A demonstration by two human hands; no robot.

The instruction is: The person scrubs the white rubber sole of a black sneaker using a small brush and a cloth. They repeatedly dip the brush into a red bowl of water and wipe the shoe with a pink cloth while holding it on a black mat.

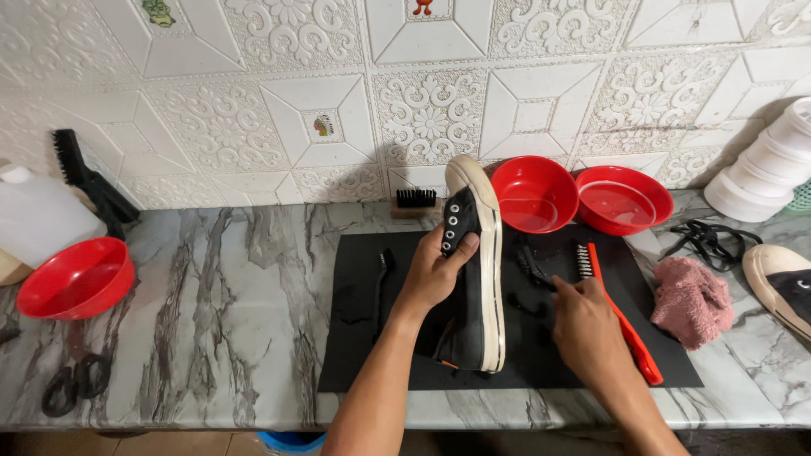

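Observation:
My left hand (435, 274) grips a black canvas shoe (473, 279) with a white rubber sole, holding it on its side over a black mat (355, 338); my thumb rests by the eyelets. My right hand (583, 325) rests on the mat just right of the shoe, fingers curled onto a small black brush (532, 266). An orange-handled brush (621, 317) lies along the right side of that hand. Another black brush (384, 270) lies on the mat left of my left wrist.
Two red bowls (534, 192) (623, 198) stand behind the mat, a third red bowl (76, 279) at left by a white jug (38, 215). Scissors (76, 380) lie front left. A pink cloth (691, 300), black laces (705, 241), a second shoe (784, 287) and stacked white containers (764, 165) sit right.

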